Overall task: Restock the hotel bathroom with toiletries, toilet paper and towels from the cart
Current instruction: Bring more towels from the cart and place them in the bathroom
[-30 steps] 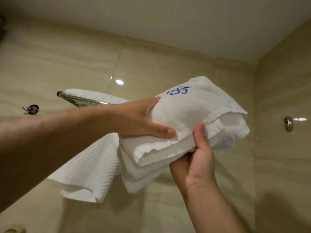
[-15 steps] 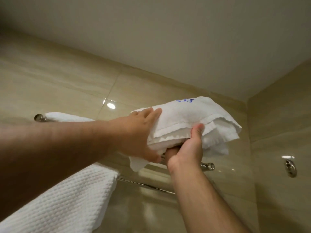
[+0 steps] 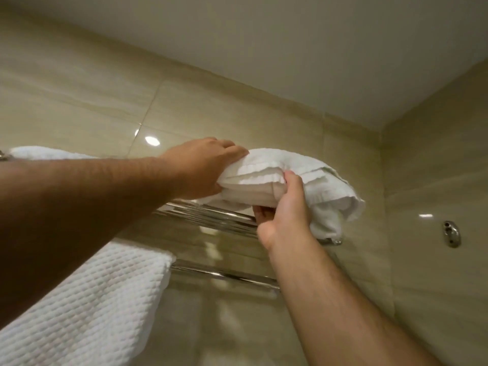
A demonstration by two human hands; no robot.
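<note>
Head camera, looking up at the chrome towel rack on a beige tiled bathroom wall. A person is placing a folded white towel on the rack's top shelf. The left hand clasps the towel's left end, fingers laid over the top. The right hand grips it from below at the front, thumb pressed on the layered edge and fingers curled under. The towel sits just above the shelf bars, though contact cannot be told, and its right end sags past the rack's right tip. A second white towel lies at the rack's left end, and a waffle-weave towel hangs from the rack's lower rail. The step in hand looks to be the towel restock. The next move likely calls for easing the bundle back and leftward until the bars carry it squarely — then drawing the right fingers out from beneath without pulling the folds open.
</note>
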